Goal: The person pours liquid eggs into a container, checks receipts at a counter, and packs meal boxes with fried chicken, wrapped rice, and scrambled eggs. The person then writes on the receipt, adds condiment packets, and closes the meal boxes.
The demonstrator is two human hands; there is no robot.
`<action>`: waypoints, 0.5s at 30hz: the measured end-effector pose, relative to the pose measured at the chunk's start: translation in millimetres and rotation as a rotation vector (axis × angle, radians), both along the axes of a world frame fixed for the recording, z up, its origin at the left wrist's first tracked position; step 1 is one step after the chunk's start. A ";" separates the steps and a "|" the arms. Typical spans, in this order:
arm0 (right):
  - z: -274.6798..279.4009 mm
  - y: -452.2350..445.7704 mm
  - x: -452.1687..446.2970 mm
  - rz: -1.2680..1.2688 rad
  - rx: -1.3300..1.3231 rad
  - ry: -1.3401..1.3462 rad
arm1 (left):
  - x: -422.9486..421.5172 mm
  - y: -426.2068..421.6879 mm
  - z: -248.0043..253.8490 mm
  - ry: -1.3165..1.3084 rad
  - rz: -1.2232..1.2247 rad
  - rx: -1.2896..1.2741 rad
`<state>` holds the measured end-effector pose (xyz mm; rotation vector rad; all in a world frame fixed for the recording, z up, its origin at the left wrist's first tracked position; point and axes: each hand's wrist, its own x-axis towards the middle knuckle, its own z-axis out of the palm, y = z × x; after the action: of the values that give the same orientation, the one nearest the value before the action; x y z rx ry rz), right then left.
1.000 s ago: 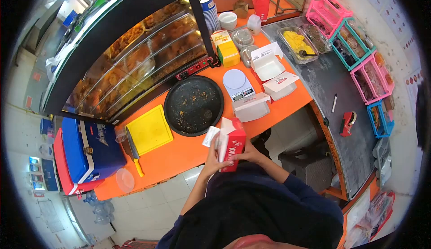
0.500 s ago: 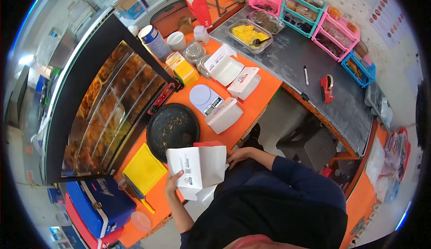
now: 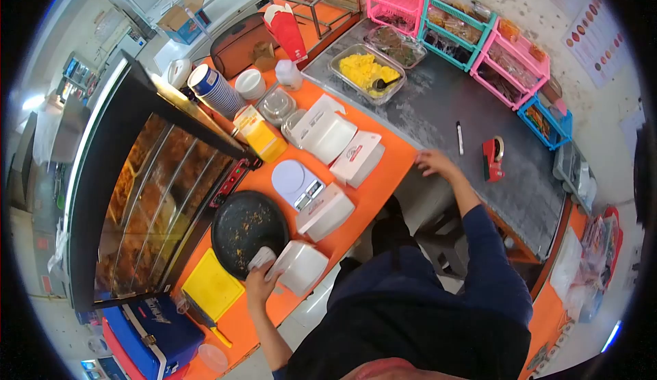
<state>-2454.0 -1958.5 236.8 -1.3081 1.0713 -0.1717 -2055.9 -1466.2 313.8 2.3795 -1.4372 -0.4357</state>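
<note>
My left hand (image 3: 261,283) is closed on a small white paper (image 3: 261,258) beside the round black pan (image 3: 249,233). Right next to it, an open white box (image 3: 301,268) stands at the front edge of the orange table. My right hand (image 3: 434,163) is raised near the corner between the orange table and the dark counter, fingers apart, holding nothing. More white boxes (image 3: 325,212) (image 3: 358,159) (image 3: 328,135) stand in a slanting row, next to a kitchen scale (image 3: 296,183).
A yellow cutting board (image 3: 213,284) and a knife (image 3: 217,332) lie left of the pan. Behind stands a glass food cabinet (image 3: 161,209). The dark counter (image 3: 438,120) holds a tray of yellow food (image 3: 363,70), a marker (image 3: 460,138) and a tape dispenser (image 3: 491,161).
The white box has gone from between my hands to the table's front edge. My right hand has moved away to the right and opened. The camera view has also turned.
</note>
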 end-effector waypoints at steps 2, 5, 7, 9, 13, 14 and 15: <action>-0.3 -87.8 -14.0 -0.178 -0.077 -0.078 | -15.3 -8.7 27.8 0.135 0.286 -0.155; -11.3 -224.7 -26.8 -0.388 -0.265 -0.198 | -36.2 -26.0 47.1 0.142 0.608 -0.400; -38.0 -324.5 -26.8 -0.530 -0.349 -0.249 | -58.9 -47.2 34.5 0.434 0.795 -0.630; -202.0 -525.8 -94.3 -0.487 -0.344 -0.467 | -102.1 -119.3 68.2 0.573 0.983 -0.701; -143.2 -562.1 42.1 -0.428 -0.514 0.046 | -145.0 -223.1 98.6 0.736 0.967 -0.627; -145.8 -567.6 62.1 -0.417 -0.520 0.079 | -150.1 -234.8 92.7 0.765 0.921 -0.623; -149.5 -574.6 80.1 -0.409 -0.517 0.098 | -158.8 -246.9 89.9 0.985 0.901 -0.790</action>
<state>-2373.9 -2533.0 87.3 -1.5470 1.4312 -0.7369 -2214.7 -1713.1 403.6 1.5028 -0.0054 -0.5214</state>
